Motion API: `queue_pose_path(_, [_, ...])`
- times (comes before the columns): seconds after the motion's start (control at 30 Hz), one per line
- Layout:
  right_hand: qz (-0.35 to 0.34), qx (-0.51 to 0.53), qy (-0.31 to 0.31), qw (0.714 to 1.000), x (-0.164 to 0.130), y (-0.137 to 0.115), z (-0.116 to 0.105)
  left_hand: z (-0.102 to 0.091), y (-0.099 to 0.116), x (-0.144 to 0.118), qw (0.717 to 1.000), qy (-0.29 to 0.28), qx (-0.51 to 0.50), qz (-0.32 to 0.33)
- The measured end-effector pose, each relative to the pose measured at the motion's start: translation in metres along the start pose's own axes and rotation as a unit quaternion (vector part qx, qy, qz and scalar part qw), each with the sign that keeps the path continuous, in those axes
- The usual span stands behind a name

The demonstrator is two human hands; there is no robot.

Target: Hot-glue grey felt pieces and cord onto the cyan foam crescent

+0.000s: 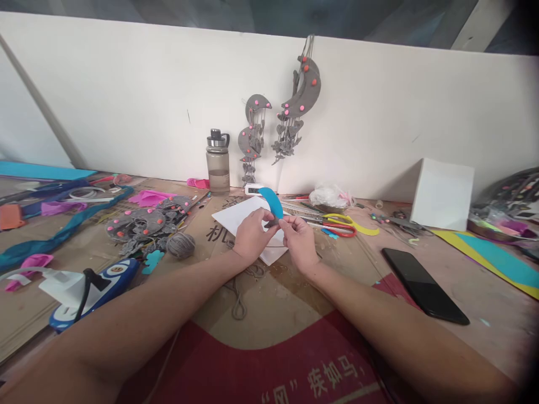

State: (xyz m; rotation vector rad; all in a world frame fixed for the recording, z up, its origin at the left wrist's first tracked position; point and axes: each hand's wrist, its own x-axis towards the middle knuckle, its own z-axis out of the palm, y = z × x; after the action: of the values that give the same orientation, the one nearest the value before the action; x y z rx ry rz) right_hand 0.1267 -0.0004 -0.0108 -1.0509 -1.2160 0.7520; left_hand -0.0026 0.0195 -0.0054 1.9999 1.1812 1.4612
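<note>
blue crescent (273, 201), its lower end pinched by the right hand (300, 238) and seemingly the left hand (253, 231), wants light, crease-free pressure.

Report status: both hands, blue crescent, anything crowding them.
Left hand and right hand together at lower end of blue crescent. Crescent held up, white paper below. Red-handled scissors close beside right hand.

The bare left forearm (164, 306) reaches in from eight o'clock, slanting toward two; the bare right forearm (379, 322) comes from four, slanting toward ten. The left hand (253, 234) and right hand (300, 241) nearly meet, fingers curled, thumbs and fingertips pinched.
</note>
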Motion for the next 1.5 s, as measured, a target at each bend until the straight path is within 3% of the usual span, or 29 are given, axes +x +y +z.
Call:
queue_pose_path(0.13, [0.004, -0.002, -0.011, 1.0, -0.003, -0.006, 0.0, -0.002, 0.006, 0.0, 0.999, -0.003, -0.024, -0.022])
queue_pose_path(0.23, [-0.011, -0.011, -0.021, 1.0, -0.005, -0.009, 0.0, 0.001, 0.007, -0.001, 0.994, 0.005, -0.1, -0.042])
queue_pose_path(0.47, [-0.01, 0.01, -0.051, 0.999, -0.009, -0.01, 0.003, 0.008, 0.011, -0.001, 0.942, -0.024, -0.293, -0.161])
queue_pose_path(0.63, [-0.048, -0.064, -0.053, 0.995, -0.008, -0.01, 0.002, 0.005, 0.015, 0.0, 0.939, -0.03, -0.282, -0.194])
queue_pose_path(0.9, [-0.063, -0.033, -0.029, 0.997, -0.008, -0.008, 0.001, 0.008, 0.01, -0.001, 0.908, -0.013, -0.382, -0.171])
queue_pose_path(1.5, [-0.06, -0.067, -0.017, 0.996, -0.004, -0.004, -0.001, 0.006, 0.01, 0.003, 0.905, -0.042, -0.394, -0.157])
